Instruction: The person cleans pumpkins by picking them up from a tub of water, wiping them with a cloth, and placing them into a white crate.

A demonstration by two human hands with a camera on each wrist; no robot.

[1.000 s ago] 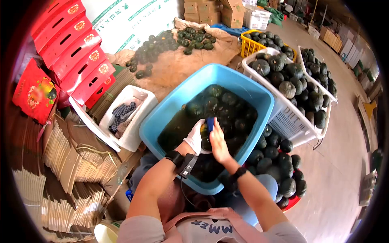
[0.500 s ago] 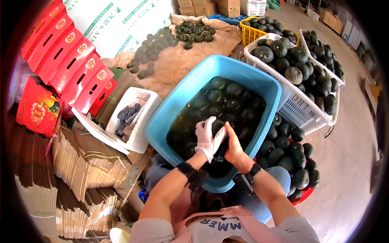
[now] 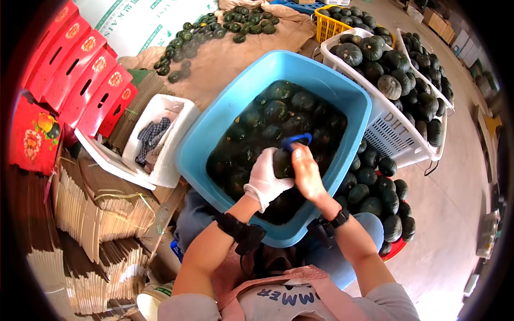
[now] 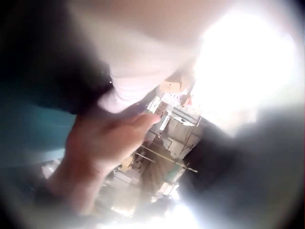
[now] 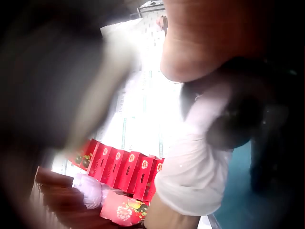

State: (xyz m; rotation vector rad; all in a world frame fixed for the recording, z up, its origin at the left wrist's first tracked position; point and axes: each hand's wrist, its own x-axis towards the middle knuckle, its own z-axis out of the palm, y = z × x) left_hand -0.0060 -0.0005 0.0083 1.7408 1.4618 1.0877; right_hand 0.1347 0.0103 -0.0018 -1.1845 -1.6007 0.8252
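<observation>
In the head view my white-gloved left hand grips a small dark green pumpkin over the blue tub. My bare right hand holds a blue pad against the pumpkin's right side; part of the pad pokes out past the fingers. Below them, several dark green pumpkins sit in the tub's dark water. The right wrist view shows the glove around the pumpkin. The left wrist view is blurred, with the bare hand near the glove.
White crates heaped with pumpkins stand on the right, beside a yellow crate. More pumpkins are piled at the right knee. To the left are a foam box with cloths, red cartons and stacked cardboard.
The hands dipped lower with the pumpkin, then came up over the tub's middle. The blue pad now shows above the right fingers. The head view has shifted.
</observation>
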